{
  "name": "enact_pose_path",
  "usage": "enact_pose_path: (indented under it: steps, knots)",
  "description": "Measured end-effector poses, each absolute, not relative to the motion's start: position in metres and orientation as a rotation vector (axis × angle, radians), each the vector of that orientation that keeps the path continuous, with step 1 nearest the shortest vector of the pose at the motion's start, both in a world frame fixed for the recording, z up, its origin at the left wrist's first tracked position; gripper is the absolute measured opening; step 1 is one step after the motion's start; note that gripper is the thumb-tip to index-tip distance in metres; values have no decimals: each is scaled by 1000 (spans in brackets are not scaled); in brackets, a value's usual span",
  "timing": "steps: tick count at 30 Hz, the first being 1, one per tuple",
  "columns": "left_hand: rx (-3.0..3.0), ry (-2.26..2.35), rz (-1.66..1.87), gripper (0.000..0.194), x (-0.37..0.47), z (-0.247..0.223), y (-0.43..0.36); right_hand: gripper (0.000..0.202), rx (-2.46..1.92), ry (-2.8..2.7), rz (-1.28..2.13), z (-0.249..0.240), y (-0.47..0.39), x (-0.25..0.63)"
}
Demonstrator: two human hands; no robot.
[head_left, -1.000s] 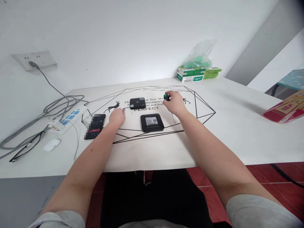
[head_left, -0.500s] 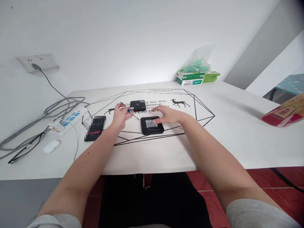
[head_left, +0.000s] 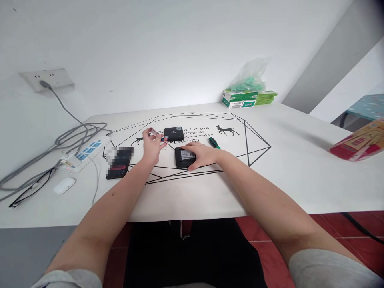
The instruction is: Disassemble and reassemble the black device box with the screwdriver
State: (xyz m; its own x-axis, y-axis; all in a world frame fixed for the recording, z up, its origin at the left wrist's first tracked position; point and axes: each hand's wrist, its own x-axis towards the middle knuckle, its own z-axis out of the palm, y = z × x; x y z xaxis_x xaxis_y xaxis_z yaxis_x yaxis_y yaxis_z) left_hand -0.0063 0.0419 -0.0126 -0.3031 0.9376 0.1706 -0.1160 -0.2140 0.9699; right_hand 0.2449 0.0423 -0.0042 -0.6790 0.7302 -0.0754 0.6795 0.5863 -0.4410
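Note:
In the head view, my left hand (head_left: 152, 148) is closed around a screwdriver (head_left: 154, 131) with a clear handle. Its thin metal shaft slants down to the right, and the tip is close to the upper left corner of a flat black device (head_left: 180, 163). Whether the tip touches is too small to tell. My right hand (head_left: 203, 155) grips this device from its right side, thumb at the near edge and fingers over the far edge. The device lies label side up, its right part hidden under the hand. A second black box (head_left: 174, 133) sits just behind.
A green-handled tool (head_left: 214, 143) lies behind my right wrist. To the left are a phone (head_left: 120, 163), a power strip (head_left: 87, 154) with cables, glasses (head_left: 33, 187) and a white case (head_left: 65, 185). Green boxes (head_left: 240, 98) stand by the wall; a red packet (head_left: 357, 144) is at right.
My right hand has come down and left onto the black device and now grips it. The device has shifted slightly left. The green-handled tool has come into view; my left hand has barely moved.

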Motion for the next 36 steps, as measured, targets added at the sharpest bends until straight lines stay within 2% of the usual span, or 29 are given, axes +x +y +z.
enact_pose_path:
  steps: [9, 16, 21, 27, 32, 36]
  knots:
    - [1175, 1162, 1639, 40, -5, -6, 37, 118, -1188, -2674, 667, -7, 42, 240]
    - [1395, 1207, 1586, 66, -1, -5, 25, 116, -1187, -2670, 659, -7, 42, 240]
    - [1588, 1213, 1516, 58, 7, -7, 20, 116, -1178, -2679, 659, -7, 41, 239]
    - [1058, 1250, 1589, 77, -2, -15, 37, 116, -1160, -2655, 691, -9, 43, 241]
    - [863, 1235, 1515, 76, -12, -21, 47, 117, -1155, -2647, 708, -9, 44, 242]
    - [827, 1222, 1478, 85, -18, -21, 53, 115, -1114, -2659, 733, -9, 45, 245]
